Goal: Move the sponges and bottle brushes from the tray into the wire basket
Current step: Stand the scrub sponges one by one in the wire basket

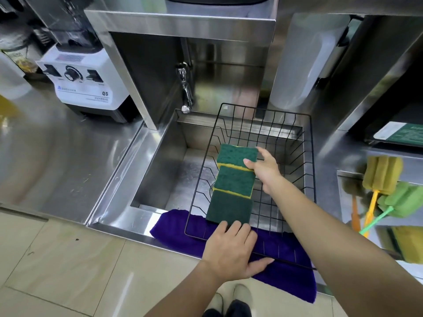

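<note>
A black wire basket (306, 143) rests over the steel sink, its front on a purple cloth. Three green-and-yellow sponges lie in a row inside it: far sponge (237, 154), middle sponge (234, 183), near sponge (229, 209). My right hand (263, 168) pinches the far sponge at its right edge. My left hand (231, 250) lies on the basket's front rim, fingers touching the near sponge. At the right, a steel tray (343, 179) holds a yellow bottle brush (381, 175), a green bottle brush (402, 200), an orange handle (355, 216) and another sponge (405, 245).
A steel sink (164, 170) with a faucet (186, 92) sits under the basket. A purple cloth (174, 227) drapes over the sink's front edge. A white blender base (84, 85) stands on the left counter. A translucent container (304, 60) stands behind the basket.
</note>
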Demonstrator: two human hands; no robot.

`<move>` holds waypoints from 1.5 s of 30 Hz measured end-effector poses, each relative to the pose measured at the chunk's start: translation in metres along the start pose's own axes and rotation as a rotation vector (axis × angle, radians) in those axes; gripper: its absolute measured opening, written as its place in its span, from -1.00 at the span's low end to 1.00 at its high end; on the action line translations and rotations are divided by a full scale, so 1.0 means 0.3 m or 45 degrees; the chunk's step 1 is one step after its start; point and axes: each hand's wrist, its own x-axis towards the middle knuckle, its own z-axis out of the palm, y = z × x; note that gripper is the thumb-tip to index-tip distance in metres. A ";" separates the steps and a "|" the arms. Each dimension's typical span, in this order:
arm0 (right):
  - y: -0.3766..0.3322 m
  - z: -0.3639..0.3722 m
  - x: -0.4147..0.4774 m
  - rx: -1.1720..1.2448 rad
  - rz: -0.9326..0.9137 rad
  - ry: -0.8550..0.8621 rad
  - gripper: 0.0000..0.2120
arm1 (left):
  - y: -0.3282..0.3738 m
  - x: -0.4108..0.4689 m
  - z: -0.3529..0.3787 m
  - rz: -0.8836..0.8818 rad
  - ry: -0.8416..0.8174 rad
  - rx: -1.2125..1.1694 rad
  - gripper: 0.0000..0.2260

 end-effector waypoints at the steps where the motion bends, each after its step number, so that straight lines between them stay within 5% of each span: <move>1: 0.002 -0.003 0.004 -0.034 -0.007 -0.014 -0.46 | 0.000 0.001 -0.001 -0.001 0.002 0.000 -0.51; 5: -0.002 -0.011 0.003 -0.190 -0.063 -0.073 -0.50 | -0.001 0.001 -0.002 0.004 0.004 0.003 -0.52; 12: 0.012 -0.020 0.015 -1.110 -0.096 0.084 -0.34 | -0.002 0.001 -0.002 0.005 -0.005 -0.013 -0.52; 23: -0.004 -0.210 -0.138 -0.814 -0.414 0.230 -0.31 | -0.007 0.009 -0.008 0.037 -0.004 -0.002 -0.53; 28: 0.033 -0.420 -0.211 -0.780 -0.410 0.614 -0.40 | 0.079 0.047 -0.016 -0.018 -0.098 -0.039 -0.49; 37: 0.200 -0.753 -0.368 -0.949 -0.056 1.033 -0.34 | 0.195 0.117 -0.002 0.114 -0.214 -0.114 -0.49; 45: 0.352 -0.861 -0.431 -1.013 0.216 0.898 -0.22 | 0.197 0.119 -0.005 0.110 -0.197 -0.142 -0.50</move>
